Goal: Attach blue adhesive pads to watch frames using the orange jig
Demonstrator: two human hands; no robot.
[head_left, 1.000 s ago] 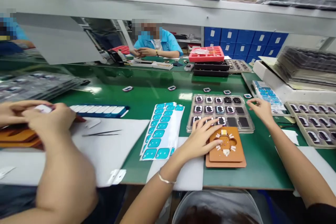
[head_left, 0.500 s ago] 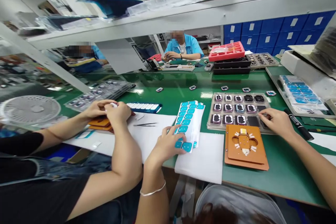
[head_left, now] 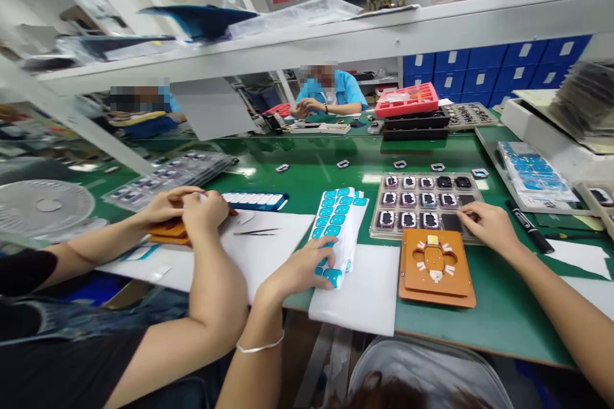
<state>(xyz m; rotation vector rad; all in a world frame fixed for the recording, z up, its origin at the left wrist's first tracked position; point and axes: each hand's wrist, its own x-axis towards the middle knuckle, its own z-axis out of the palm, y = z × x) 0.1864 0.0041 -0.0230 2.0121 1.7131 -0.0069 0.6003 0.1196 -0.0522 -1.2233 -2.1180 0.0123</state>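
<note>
My left hand [head_left: 307, 263] rests over the lower end of a stack of white sheets with blue rounded stickers [head_left: 336, 218]. Its fingers are apart, and the thumb lies by the lowest sticker. At the right side of a clear compartment tray [head_left: 375, 225], my right hand [head_left: 492, 229] has thumb and forefinger brought together; whether anything small is between them I cannot make out. Watch-case-like pieces [head_left: 408, 199] with white or dark faces fill several compartments. In front of the tray lies an orange fixture plate [head_left: 434, 287] with a cut-out ringed by small white tabs.
To my left a co-worker's hands [head_left: 204, 211] work above another orange fixture [head_left: 167, 233]. Tweezers [head_left: 257, 232] lie on white foam. A black marker [head_left: 530, 227] is right of my right hand. Several loose pieces [head_left: 343, 164] sit behind the tray. Another person [head_left: 330, 92] sits opposite.
The view has shifted, so most things appear a little further left. Both my hands keep nearly the same places relative to the sheets and the tray.
</note>
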